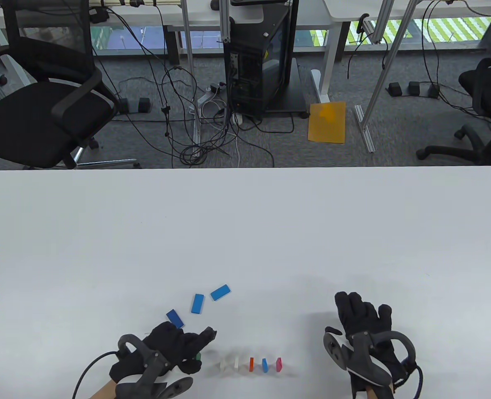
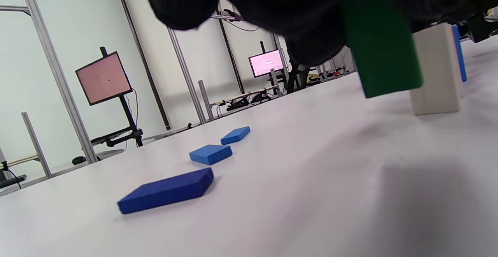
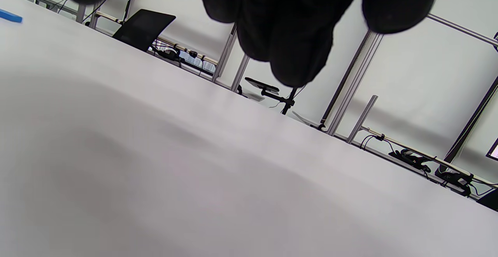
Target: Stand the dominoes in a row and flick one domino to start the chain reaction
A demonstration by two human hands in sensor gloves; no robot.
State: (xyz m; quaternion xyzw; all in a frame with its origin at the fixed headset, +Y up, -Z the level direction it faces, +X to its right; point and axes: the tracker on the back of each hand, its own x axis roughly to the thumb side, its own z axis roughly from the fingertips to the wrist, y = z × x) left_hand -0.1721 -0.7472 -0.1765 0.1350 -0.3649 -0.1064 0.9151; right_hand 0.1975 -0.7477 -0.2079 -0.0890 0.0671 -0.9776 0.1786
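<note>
Left wrist view: my left hand (image 1: 174, 347) pinches a green domino (image 2: 379, 41) in curled fingers, its lower end just above the white table (image 1: 245, 232), beside a standing row of white (image 1: 230, 363), orange (image 1: 251, 364), blue (image 1: 265, 364) and pink dominoes (image 1: 279, 363). Three blue dominoes (image 1: 197, 303) lie flat beyond. My right hand (image 1: 363, 328) hovers with fingers straight, holding nothing, well apart from the row.

Your left hand (image 1: 174, 345) and right hand (image 1: 363, 322) wear black gloves. The domino (image 2: 379, 43) at your left fingers is dark green. The row on the white table (image 1: 245, 232) runs white (image 1: 236, 363), orange (image 1: 251, 364), blue (image 1: 265, 364), pink (image 1: 279, 363). At eleven o'clock, three blue dominoes (image 1: 197, 303).
</note>
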